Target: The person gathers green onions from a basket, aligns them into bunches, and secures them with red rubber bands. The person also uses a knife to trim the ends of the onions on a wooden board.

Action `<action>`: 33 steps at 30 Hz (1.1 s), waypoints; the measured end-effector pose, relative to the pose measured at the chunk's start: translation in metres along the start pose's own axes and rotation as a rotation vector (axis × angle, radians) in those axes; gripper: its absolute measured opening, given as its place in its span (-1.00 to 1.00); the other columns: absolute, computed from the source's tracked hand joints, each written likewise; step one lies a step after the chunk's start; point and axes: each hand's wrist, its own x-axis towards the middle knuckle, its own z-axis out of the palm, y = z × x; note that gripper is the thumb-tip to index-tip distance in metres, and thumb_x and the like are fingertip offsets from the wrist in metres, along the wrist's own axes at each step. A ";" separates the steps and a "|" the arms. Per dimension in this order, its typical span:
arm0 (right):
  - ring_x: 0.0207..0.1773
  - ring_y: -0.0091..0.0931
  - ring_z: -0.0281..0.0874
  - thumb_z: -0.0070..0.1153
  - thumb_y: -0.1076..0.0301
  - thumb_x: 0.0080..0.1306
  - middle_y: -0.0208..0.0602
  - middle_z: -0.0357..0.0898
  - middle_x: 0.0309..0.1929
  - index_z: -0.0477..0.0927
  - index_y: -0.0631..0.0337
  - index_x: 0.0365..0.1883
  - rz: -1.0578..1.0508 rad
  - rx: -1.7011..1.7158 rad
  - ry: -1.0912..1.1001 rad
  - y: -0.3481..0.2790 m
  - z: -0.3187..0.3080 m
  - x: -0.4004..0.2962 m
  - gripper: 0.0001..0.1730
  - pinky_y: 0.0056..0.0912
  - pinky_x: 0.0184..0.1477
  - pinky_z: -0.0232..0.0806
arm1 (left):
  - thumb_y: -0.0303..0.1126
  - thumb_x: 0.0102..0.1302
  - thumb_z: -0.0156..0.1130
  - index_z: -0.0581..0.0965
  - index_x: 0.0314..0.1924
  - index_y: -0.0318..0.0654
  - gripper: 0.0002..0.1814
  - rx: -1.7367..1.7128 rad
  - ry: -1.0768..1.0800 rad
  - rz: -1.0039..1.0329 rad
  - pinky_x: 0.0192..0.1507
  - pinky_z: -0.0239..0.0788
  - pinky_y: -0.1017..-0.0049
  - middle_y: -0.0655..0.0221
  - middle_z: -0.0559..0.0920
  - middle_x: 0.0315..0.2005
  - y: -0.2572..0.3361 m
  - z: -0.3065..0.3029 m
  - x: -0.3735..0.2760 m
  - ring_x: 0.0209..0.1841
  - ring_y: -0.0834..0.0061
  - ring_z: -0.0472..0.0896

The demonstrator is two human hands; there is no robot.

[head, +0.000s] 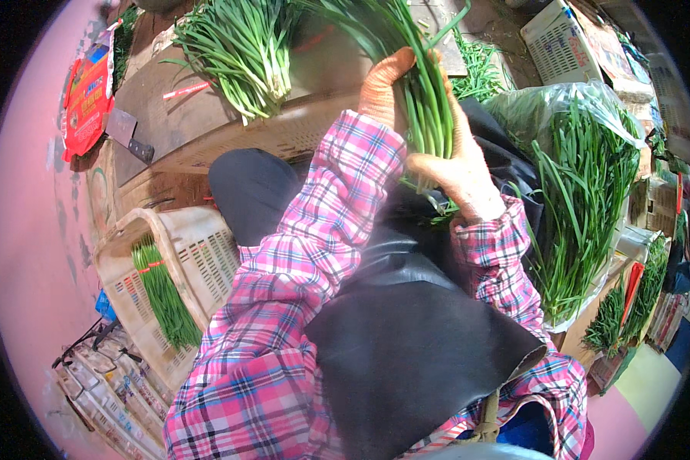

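Note:
Both my hands wear orange work gloves and grip one bunch of green garlic chives. My left hand wraps it from the left, higher up among the leaves. Around the lower stalks, from the right, is my right hand, its thumb across the pale ends. The leaves fan out past the top of the view. Left of the bunch, a loose pile of garlic chives lies on a board, pale ends towards me. A black apron covers my lap, with a few stray stalks on it.
A cleaver lies at the board's left edge, near a red printed bag. Lower left, a plastic crate holds a tied chive bundle. On my right stands a plastic bag full of chives. Trimmings lie beyond.

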 end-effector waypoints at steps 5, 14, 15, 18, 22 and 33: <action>-0.23 -0.60 0.50 0.23 0.55 0.07 -0.41 0.55 -0.13 0.33 0.23 0.31 0.175 0.069 0.076 -0.001 -0.014 0.001 -0.23 -0.53 -0.16 0.40 | -0.13 0.19 0.38 0.53 0.06 -0.26 -0.49 0.015 0.227 -0.022 0.09 0.47 0.11 0.15 0.66 -0.12 -0.012 -0.011 -0.001 -0.10 0.12 0.63; -0.12 0.04 0.59 0.21 0.32 0.06 0.18 0.55 -0.02 0.11 0.12 0.42 0.202 -1.030 0.128 -0.026 -0.013 -0.028 -0.07 0.00 -0.08 0.45 | -0.06 -0.06 0.57 0.55 -0.04 -0.31 -0.34 0.061 0.345 -0.143 0.11 0.45 0.15 0.18 0.67 -0.15 -0.053 -0.029 -0.025 -0.05 0.18 0.61; -0.12 0.02 0.60 0.21 0.32 0.06 0.16 0.56 -0.02 0.10 0.11 0.42 0.235 -1.045 0.090 -0.024 -0.007 -0.032 -0.06 -0.02 -0.08 0.46 | -0.04 -0.04 0.56 0.55 -0.04 -0.36 -0.33 0.049 0.343 -0.187 0.09 0.46 0.14 0.13 0.66 -0.12 -0.049 -0.029 -0.024 -0.03 0.16 0.62; -0.03 0.01 0.58 0.26 0.25 0.06 0.13 0.52 0.05 0.04 0.12 0.45 0.228 -0.929 0.068 -0.015 -0.005 -0.039 0.00 -0.08 0.00 0.46 | -0.10 0.10 0.45 0.55 -0.04 -0.41 -0.43 0.063 0.304 -0.146 0.07 0.49 0.12 0.09 0.67 -0.14 -0.036 -0.026 -0.022 -0.05 0.13 0.64; 0.35 -0.31 0.32 0.19 0.64 0.08 -0.10 0.27 0.36 -0.09 0.08 0.51 -0.012 0.019 0.022 -0.003 -0.004 -0.044 0.08 -0.30 0.30 0.24 | -0.23 0.23 0.29 0.59 -0.10 -0.35 -0.65 0.191 0.280 -0.153 -0.10 0.53 0.28 0.20 0.70 -0.28 -0.029 -0.015 -0.019 -0.23 0.30 0.67; -0.07 -0.46 0.54 0.13 0.70 0.11 -0.12 0.44 0.16 0.00 0.22 0.46 -0.270 0.068 0.109 -0.078 0.035 0.024 -0.05 -0.48 -0.20 0.44 | -0.34 0.24 0.26 0.64 -0.22 -0.34 -0.79 0.543 0.221 -0.010 -0.17 0.55 0.27 0.20 0.71 -0.35 0.063 0.123 0.008 -0.32 0.29 0.69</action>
